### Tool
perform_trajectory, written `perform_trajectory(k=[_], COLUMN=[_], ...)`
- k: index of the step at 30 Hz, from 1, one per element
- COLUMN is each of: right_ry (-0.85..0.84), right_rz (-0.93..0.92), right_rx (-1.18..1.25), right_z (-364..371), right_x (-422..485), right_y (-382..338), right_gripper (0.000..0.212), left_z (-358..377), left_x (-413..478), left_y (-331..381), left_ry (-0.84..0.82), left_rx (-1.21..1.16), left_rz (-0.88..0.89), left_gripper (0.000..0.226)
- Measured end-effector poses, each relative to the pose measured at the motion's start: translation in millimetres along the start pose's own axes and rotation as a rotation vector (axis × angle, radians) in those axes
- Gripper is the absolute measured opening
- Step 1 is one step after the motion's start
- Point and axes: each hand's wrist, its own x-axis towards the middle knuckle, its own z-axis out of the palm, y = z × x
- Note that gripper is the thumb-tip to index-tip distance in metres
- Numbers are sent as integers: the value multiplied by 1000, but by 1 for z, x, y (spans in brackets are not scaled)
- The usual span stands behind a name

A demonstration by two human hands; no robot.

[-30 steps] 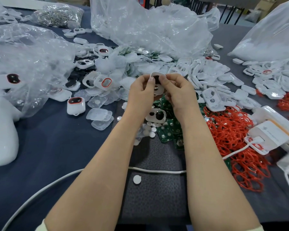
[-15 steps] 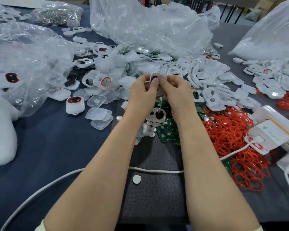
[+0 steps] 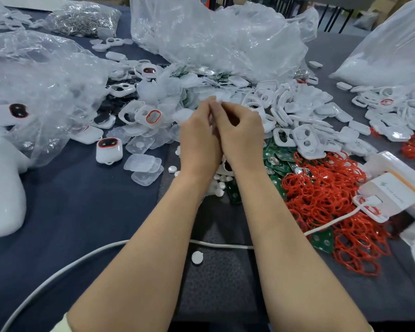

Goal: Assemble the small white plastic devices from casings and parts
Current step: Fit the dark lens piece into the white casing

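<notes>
Left hand (image 3: pixel 199 140) and right hand (image 3: pixel 243 137) meet fingertip to fingertip left of the red rings (image 3: pixel 326 197) on the worktop (image 3: pixel 82 200); anything held is blurred. Green boards (image 3: pixel 277 161) touch the rings, white casings (image 3: pixel 304 140) beyond them

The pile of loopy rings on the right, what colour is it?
The rings are bright red, clearest in the head view.

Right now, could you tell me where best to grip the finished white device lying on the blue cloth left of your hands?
I'd pinch the finished white device across its smooth side walls, coming from above. It lies flat, red-rimmed window up, with bare blue cloth on its left; clear lids sit close on the right, so lift straight up.
</notes>
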Motion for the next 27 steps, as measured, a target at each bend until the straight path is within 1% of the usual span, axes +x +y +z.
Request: perform_trajectory(k=[3, 5, 7, 10, 11, 14, 17, 18, 21, 24, 27], right_ry=[-11, -14, -54, -87, -93, -123, -149, -157, -168, -157, -137], right_rz=[201, 303, 392, 520, 548, 587, 596, 601, 631, 642, 618], right_rx=[312, 472, 608, 759, 799, 890, 961, 975, 1005, 1016, 978], right_z=[-8, -14, -18, -25, -27, -32, -35, -36, -36, -34, -32], right_x=[6, 10, 14, 21, 23, 23, 23, 23, 24, 22, 21], right_y=[6, 11, 14, 18, 19, 22, 24, 25, 26, 25, 22], right_gripper=[17, 18, 18, 16, 15, 17, 28, 27, 12, 11, 8], left_z=[4, 6, 4, 1, 0, -1, -2, -2, -1, -1, -1], left_x=[-2, -2, -1, 2, 3, 2, 1, 1, -1, -1, -2], left_y=[3, 6, 7, 6, 6, 9, 12, 12, 13, 13, 13], left_ry=[-144, -194, -193, -146, -128, -78, -44, -35, -21, -6, -8], left_rx=[52, 41, -34, -127, -152, -242, -272, -278, -289, -293, -279], left_rz=[58, 65, 12, -126, -148, -161, -152, -146, -137, -140, -134], left_gripper=[43, 50, 46, 46, 45, 42, 41, 40, 39, 37, 34])
